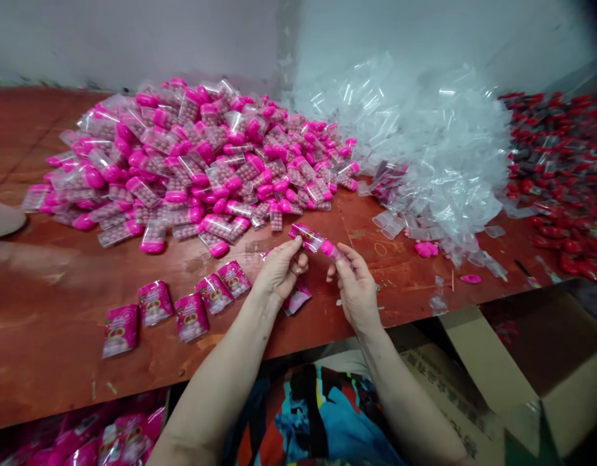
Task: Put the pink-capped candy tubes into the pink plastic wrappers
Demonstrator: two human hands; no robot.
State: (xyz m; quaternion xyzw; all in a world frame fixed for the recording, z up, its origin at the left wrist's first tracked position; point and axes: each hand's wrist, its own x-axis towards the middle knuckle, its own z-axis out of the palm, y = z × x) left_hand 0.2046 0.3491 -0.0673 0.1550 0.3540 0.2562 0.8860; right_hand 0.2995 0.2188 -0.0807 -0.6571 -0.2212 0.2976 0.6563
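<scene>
My left hand (283, 266) pinches a small printed pink sleeve (305, 237) between thumb and fingers. In my right hand (355, 285) is a small clear candy container with a pink cap (329, 249), its cap end pointing at the sleeve's open end. Whether the cap has entered the sleeve I cannot tell. Another pink packet (296, 298) lies beneath my left wrist. Several filled pink packets (155, 302) rest on the table to the left of my forearm. Beyond my hands rises a big heap of pink-capped containers (201, 168) filled with pale pink balls.
Clear plastic pieces (439, 155) are heaped at the back right, beside red-capped items (561, 168). Open cardboard boxes (493, 362) stand below the right table edge. Pink packets (118, 440) fill a space below left. A blurred pale shape (4, 219) is at far left.
</scene>
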